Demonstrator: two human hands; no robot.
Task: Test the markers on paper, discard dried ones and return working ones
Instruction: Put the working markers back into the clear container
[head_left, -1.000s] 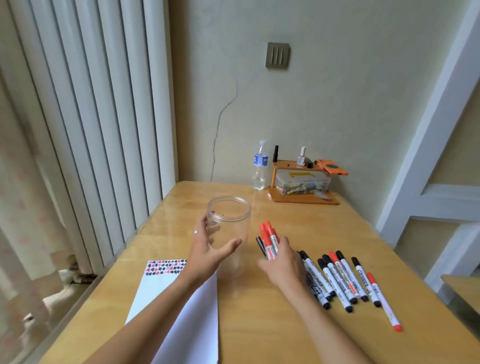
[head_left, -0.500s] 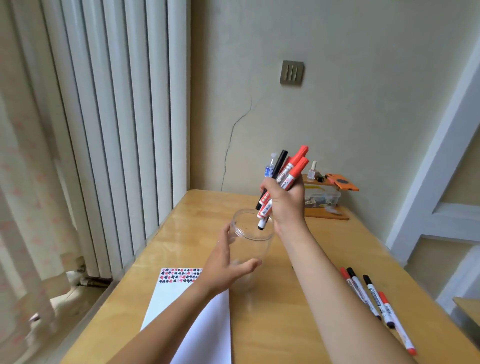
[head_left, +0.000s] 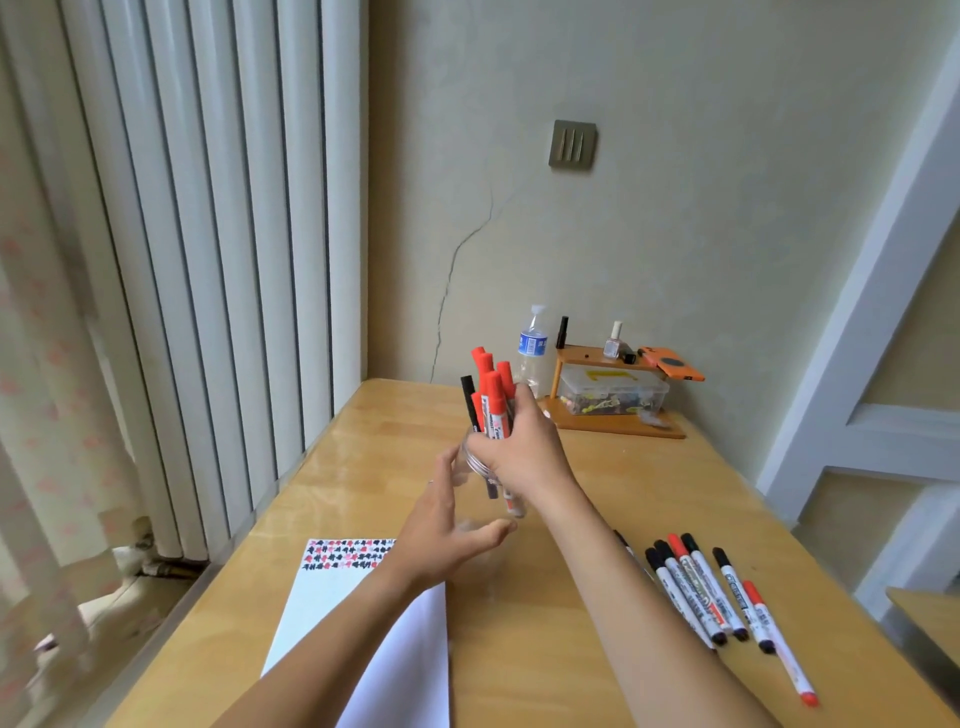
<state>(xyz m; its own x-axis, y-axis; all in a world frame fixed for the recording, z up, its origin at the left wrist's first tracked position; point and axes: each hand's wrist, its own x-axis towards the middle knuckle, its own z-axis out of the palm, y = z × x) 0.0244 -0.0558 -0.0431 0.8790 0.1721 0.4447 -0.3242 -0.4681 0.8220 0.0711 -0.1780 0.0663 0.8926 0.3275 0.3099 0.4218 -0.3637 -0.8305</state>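
Forearms reach forward over the wooden table (head_left: 597, 499). Right hand (head_left: 524, 452), fingers curled, clamps a bundle of markers (head_left: 491, 405), their lower ends inside the clear jar (head_left: 480, 467). Left hand (head_left: 441, 530), fingers spread, cups the jar's near side. Right of the grip lie loose markers (head_left: 722, 592); left, paper (head_left: 332, 608).

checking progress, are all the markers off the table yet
No, several loose markers lie on the table beside the right forearm.

far end of the table (head_left: 649, 499): a water bottle (head_left: 531, 349) stands beside a small wooden shelf (head_left: 613, 410), clear box (head_left: 613, 397) underneath, nail polish bottle (head_left: 614, 340) on top, wall switch (head_left: 572, 144) above.
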